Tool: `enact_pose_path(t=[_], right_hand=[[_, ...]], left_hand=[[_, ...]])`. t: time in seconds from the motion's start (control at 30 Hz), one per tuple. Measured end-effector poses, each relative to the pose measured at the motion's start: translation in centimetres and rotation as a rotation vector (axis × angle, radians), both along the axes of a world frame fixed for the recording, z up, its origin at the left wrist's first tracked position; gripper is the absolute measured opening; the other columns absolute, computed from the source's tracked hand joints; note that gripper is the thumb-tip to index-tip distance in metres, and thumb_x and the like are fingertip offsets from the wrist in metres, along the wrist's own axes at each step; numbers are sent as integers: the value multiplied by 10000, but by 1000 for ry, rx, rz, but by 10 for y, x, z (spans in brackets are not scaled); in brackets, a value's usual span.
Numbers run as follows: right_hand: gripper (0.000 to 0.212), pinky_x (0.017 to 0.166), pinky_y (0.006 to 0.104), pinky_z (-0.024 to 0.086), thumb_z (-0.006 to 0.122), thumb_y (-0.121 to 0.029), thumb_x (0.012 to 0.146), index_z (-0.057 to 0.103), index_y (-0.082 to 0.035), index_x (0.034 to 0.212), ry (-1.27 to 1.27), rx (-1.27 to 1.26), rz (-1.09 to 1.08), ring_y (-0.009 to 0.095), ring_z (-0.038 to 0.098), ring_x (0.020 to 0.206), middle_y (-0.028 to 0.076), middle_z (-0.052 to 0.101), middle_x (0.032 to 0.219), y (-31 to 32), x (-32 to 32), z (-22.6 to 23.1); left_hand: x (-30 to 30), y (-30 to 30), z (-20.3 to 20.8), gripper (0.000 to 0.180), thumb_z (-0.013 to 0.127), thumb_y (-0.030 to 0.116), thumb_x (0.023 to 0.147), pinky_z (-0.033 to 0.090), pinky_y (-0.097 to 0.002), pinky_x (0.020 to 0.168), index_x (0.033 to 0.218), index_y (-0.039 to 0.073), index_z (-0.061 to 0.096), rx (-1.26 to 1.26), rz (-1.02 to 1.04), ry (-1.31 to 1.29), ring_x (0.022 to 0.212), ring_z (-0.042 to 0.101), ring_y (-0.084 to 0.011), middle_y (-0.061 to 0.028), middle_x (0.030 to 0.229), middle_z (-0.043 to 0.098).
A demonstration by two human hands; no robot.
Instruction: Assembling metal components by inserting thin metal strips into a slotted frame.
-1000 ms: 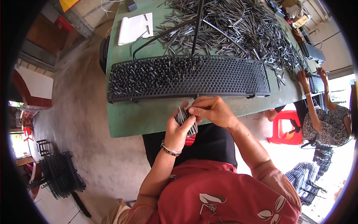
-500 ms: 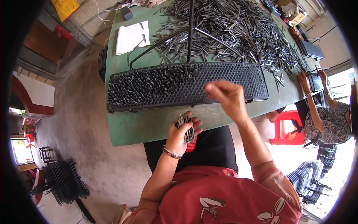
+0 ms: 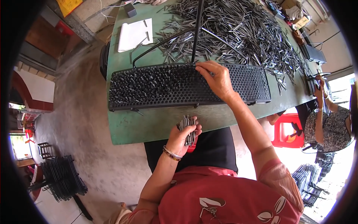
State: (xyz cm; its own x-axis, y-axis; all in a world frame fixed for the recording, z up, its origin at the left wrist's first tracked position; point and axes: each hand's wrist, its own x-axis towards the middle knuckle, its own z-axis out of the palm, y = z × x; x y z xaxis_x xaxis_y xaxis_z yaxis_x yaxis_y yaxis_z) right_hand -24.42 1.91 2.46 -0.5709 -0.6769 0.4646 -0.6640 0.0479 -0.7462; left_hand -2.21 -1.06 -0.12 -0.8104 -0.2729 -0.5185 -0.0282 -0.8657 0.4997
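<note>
My left hand (image 3: 180, 139) is closed around a bundle of thin dark strips (image 3: 190, 130), held in front of the table's near edge. A long black perforated panel (image 3: 242, 85) with rod legs lies on the table. Many short dark strips (image 3: 145, 84) stand in the holes of its left half, while the right half shows open holes. My right hand (image 3: 218, 79) is over the panel's far edge near the middle, thumb and forefinger pinched at the border of the filled part. Whatever is between those fingertips is too small to make out.
Loose dark strips (image 3: 238, 31) form a big heap on the far part of the green table (image 3: 149, 128). White paper (image 3: 128, 35) lies at the far left. On the right, a co-worker (image 3: 326, 127) works near a red stool (image 3: 285, 127). Black frames (image 3: 63, 177) stand on the floor at left.
My right hand has moved away from me and slightly left, from above the panel's middle to its far edge. My left hand keeps the bundle in nearly the same place.
</note>
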Motion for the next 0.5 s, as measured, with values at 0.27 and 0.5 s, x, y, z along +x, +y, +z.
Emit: enact_pose_path(t=[0.27,0.5], right_hand=[[181,741,353,456,679,-86,769,673,-29,941,453,83,60,255,568,850,87,582,963,-1,-3,5],[168,720,338,472,671,-79,787,675,-14,941,395,20,105,251,577,827,111,592,961,5,1,8]], left_hand=[[1,-4,6,281,609,30,831,543,-311,749,1109,37,574,22,-24,-32,802,608,-128,-21,881,595],[-1,-1,5,267,627,32,837,545,-317,744,1097,43,566,-39,55,21,844,610,-134,-25,923,595]])
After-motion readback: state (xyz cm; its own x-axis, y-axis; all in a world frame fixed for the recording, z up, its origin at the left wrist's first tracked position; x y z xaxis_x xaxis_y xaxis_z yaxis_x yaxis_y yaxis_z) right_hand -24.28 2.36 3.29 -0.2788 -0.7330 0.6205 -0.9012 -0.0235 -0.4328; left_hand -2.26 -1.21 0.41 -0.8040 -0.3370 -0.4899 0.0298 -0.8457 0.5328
